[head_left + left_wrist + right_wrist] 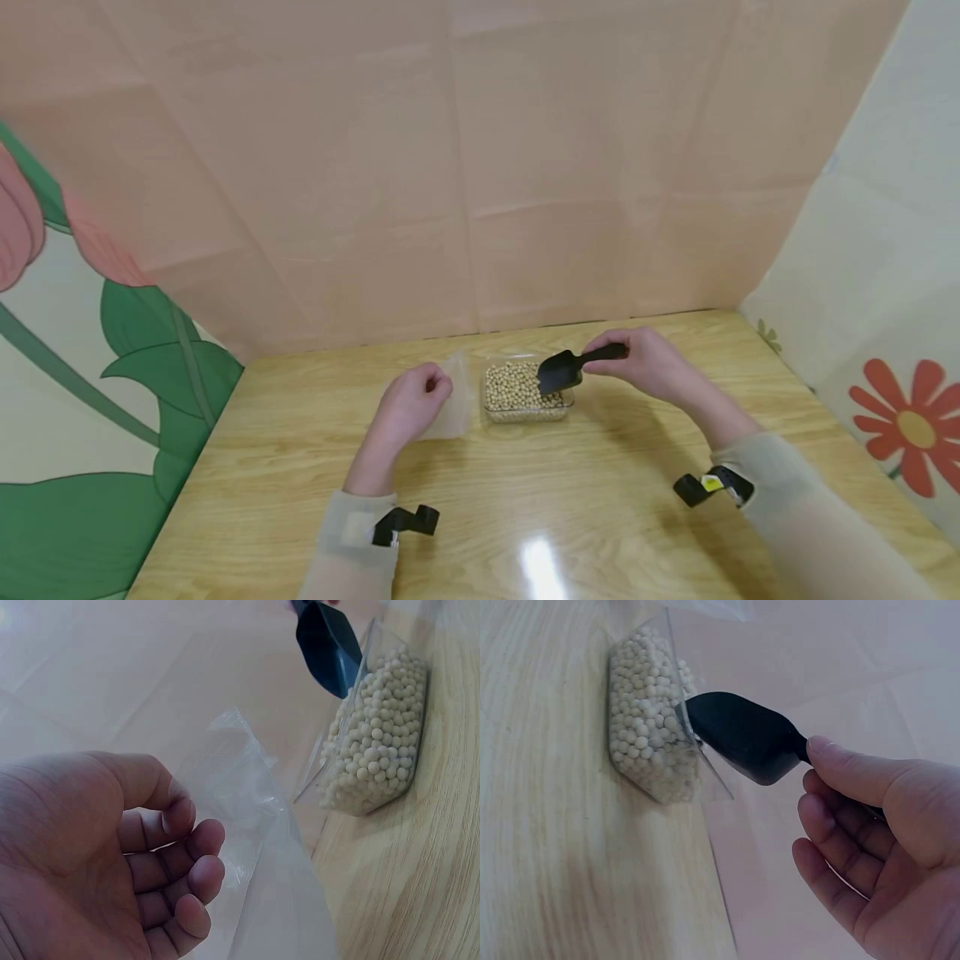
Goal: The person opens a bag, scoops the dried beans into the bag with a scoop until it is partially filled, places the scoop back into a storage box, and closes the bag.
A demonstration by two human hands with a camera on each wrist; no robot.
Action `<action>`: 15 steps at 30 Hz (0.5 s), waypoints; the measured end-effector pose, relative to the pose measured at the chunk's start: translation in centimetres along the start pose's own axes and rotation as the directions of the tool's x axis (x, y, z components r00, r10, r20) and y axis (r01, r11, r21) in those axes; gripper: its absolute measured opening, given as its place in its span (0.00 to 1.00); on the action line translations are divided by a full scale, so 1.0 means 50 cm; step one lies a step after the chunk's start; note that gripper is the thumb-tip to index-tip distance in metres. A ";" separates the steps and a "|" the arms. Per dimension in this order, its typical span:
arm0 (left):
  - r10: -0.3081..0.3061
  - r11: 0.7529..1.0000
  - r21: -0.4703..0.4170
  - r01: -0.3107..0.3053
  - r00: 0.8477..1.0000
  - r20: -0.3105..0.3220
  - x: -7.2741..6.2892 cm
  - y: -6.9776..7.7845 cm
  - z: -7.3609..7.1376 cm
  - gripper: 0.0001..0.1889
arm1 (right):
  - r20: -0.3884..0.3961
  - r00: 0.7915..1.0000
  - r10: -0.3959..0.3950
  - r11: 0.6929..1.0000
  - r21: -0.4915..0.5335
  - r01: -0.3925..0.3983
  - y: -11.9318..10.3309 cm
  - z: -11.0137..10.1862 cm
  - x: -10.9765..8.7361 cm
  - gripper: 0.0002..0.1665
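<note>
In the head view a clear plastic box (527,414) stands on the table, filled with small round beige beads (513,385) that look like soybeans. My right hand (637,360) grips the handle of a black scoop (559,372) between thumb and fingers. The scoop's front edge dips to the beads at the box's right side; its bowl looks empty in the left wrist view. To the left of the box, my left hand (412,402) pinches the edge of a thin see-through plastic bag (281,900). The bag hangs upright beside the box, and its mouth cannot be made out clearly.
The wooden table (480,517) reaches back to a pinkish sheet (450,208) behind the box. A panel with a red flower (915,429) stands at the right, and one with green leaves (75,525) at the left.
</note>
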State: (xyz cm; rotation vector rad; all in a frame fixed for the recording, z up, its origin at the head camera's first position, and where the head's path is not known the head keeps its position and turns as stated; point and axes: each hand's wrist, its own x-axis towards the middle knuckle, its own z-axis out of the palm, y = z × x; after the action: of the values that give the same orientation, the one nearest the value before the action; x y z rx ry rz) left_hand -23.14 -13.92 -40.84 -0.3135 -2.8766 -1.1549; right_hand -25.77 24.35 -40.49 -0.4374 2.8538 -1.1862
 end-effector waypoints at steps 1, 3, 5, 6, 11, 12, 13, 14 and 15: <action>-0.001 1.000 -0.001 0.001 1.000 0.001 0.000 0.000 0.001 0.11 | 0.001 1.000 0.006 1.000 0.002 -0.006 0.002 0.003 0.000 0.18; -0.001 1.000 0.000 0.001 1.000 0.001 -0.001 0.000 0.001 0.11 | -0.001 1.000 0.010 1.000 0.000 -0.010 0.006 0.011 0.000 0.18; -0.003 1.000 0.000 0.003 1.000 0.002 -0.002 -0.001 -0.001 0.11 | 0.002 1.000 0.010 1.000 0.007 -0.010 0.009 0.022 0.002 0.17; -0.003 1.000 0.000 0.003 1.000 0.003 -0.002 -0.001 -0.001 0.11 | 0.002 1.000 0.008 1.000 0.011 -0.008 0.010 0.027 0.003 0.17; -0.012 1.000 0.000 0.012 1.000 0.007 -0.005 -0.003 -0.004 0.11 | 0.009 1.000 0.029 0.997 0.071 -0.030 0.017 0.050 0.004 0.16; -0.012 1.000 0.002 0.012 1.000 0.006 -0.005 -0.004 -0.004 0.11 | 0.009 0.999 0.031 0.996 0.081 -0.032 0.018 0.053 0.003 0.17; -0.012 1.000 0.003 0.012 1.000 0.006 -0.005 -0.004 -0.005 0.11 | 0.010 0.999 0.037 0.995 0.091 -0.037 0.019 0.057 0.003 0.17; -0.013 1.000 0.005 0.013 1.000 0.006 -0.005 -0.005 -0.005 0.11 | 0.007 0.999 0.040 0.995 0.095 -0.040 0.021 0.062 0.003 0.17; -0.013 1.000 0.006 0.013 1.000 0.005 -0.005 -0.005 -0.005 0.11 | 0.007 0.999 0.041 0.994 0.102 -0.042 0.023 0.067 0.004 0.17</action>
State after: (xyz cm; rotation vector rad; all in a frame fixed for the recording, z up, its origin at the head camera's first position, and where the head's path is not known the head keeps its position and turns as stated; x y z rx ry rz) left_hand -22.94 -14.30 -40.87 -0.2990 -2.8897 -1.1495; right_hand -25.83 22.77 -43.64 -0.3741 2.7679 -1.3148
